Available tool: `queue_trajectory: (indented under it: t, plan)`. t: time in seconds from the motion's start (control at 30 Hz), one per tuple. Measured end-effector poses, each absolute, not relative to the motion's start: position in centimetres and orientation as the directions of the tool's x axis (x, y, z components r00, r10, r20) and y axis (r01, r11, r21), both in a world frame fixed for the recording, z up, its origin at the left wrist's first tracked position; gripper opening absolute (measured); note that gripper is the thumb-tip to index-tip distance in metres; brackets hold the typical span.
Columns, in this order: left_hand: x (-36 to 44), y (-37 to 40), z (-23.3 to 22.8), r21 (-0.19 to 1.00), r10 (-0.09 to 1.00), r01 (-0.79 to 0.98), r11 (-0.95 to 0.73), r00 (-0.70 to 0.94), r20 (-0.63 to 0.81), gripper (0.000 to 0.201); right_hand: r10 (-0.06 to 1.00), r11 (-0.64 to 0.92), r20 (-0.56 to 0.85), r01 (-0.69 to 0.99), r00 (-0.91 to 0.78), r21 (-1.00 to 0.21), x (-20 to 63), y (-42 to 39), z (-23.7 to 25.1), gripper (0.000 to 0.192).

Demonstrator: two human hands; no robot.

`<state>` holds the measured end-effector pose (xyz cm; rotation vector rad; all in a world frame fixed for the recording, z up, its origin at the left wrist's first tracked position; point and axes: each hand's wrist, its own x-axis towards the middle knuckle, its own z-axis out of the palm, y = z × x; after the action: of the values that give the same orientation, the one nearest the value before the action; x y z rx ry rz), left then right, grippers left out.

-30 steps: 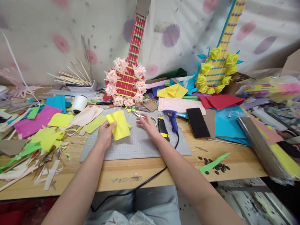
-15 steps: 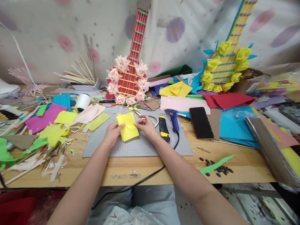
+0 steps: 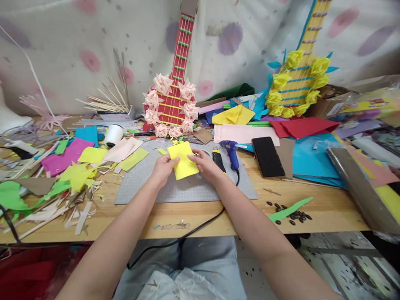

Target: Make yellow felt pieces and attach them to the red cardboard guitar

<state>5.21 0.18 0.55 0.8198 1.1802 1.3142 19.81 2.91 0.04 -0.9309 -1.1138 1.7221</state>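
Note:
A small stack of yellow paper sheets [image 3: 184, 161] is held above the grey cutting mat [image 3: 188, 190]. My left hand [image 3: 163, 169] grips its left edge. My right hand [image 3: 205, 165] pinches its right edge. Just behind the paper lie a roll of clear tape [image 3: 205, 153], partly hidden by my right hand, and tiny yellow paper scraps. A black and yellow utility knife [image 3: 217, 160] and a blue glue gun [image 3: 231, 151] lie right of my right hand.
A red paper guitar [image 3: 174, 105] with pink flowers and a yellow one [image 3: 296, 83] lean on the backdrop. A black phone [image 3: 267, 156], coloured paper sheets, a foil roll [image 3: 362, 190], dark seeds [image 3: 289, 217] and a green strip lie right. Paper scraps, sticks and a white spool [image 3: 113, 134] lie left.
My right hand has come over from the mat and taken the yellow paper's right edge. Both hands now hold the stack and have moved it slightly right and farther back.

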Motion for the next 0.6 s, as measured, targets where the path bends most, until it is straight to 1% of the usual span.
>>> queue_trajectory:
  t: [0.07,0.13,0.2,0.23,0.27,0.3,0.33,0.37,0.4,0.43,0.47,0.5,0.53,0.6]
  plan:
    - [5.6,0.2,0.7,0.963,0.979,-0.238,0.127,-0.127,-0.161,0.030,0.936,-0.242,-0.164,-0.230,-0.312,-0.942,20.1,3.0,0.0,0.051]
    - [5.1,0.5,1.0,0.981,0.986,-0.149,0.124,-0.089,-0.139,0.034,0.962,-0.209,-0.172,-0.167,-0.212,-0.964,20.5,3.3,-0.2,0.046]
    - [3.7,1.2,1.4,0.997,0.996,-0.002,0.079,-0.039,-0.079,0.041,0.986,-0.148,-0.136,-0.128,-0.096,-0.981,20.9,3.8,-0.4,0.039]
    - [2.6,1.7,1.6,0.996,0.999,0.090,0.018,-0.049,-0.014,0.043,0.992,-0.121,-0.117,-0.122,-0.046,-0.985,21.1,4.1,-0.5,0.036]
    - [1.5,2.3,1.8,0.973,0.995,0.225,-0.057,-0.066,0.074,0.042,0.995,-0.103,-0.103,-0.125,-0.007,-0.987,21.4,4.4,-0.6,0.033]
    - [0.3,2.9,2.0,0.905,0.983,0.406,-0.131,-0.063,0.170,0.040,0.995,-0.094,-0.098,-0.132,0.020,-0.987,21.6,4.6,-0.6,0.031]
    - [-0.7,3.4,2.0,0.783,0.971,0.594,-0.185,-0.015,0.240,0.038,0.994,-0.092,-0.098,-0.141,0.037,-0.986,21.8,4.8,-0.7,0.030]
    - [-1.6,3.9,2.1,0.629,0.956,0.737,-0.248,0.079,0.284,0.035,0.994,-0.094,-0.102,-0.151,0.047,-0.984,21.9,5.0,-0.7,0.030]
    - [-2.2,4.4,2.0,0.475,0.934,0.818,-0.325,0.200,0.296,0.034,0.993,-0.095,-0.105,-0.160,0.053,-0.983,21.9,5.0,-0.8,0.030]
    - [-2.5,4.7,1.9,0.337,0.910,0.855,-0.395,0.313,0.273,0.033,0.993,-0.093,-0.103,-0.164,0.054,-0.982,22.0,5.1,-0.9,0.030]
    - [-2.5,5.0,1.8,0.228,0.883,0.860,-0.456,0.406,0.237,0.033,0.994,-0.088,-0.098,-0.162,0.054,-0.983,21.9,5.1,-1.0,0.030]
    - [-2.3,5.1,1.7,0.151,0.859,0.851,-0.502,0.471,0.200,0.032,0.995,-0.080,-0.089,-0.152,0.053,-0.985,21.9,5.1,-1.2,0.030]
    - [-2.0,5.3,1.5,0.100,0.843,0.842,-0.530,0.510,0.169,0.031,0.996,-0.069,-0.076,-0.138,0.051,-0.988,21.8,5.1,-1.3,0.029]
    - [-1.1,5.3,1.4,0.049,0.843,0.848,-0.528,0.517,0.148,0.028,0.997,-0.047,-0.053,-0.106,0.051,-0.993,21.6,5.0,-1.6,0.029]
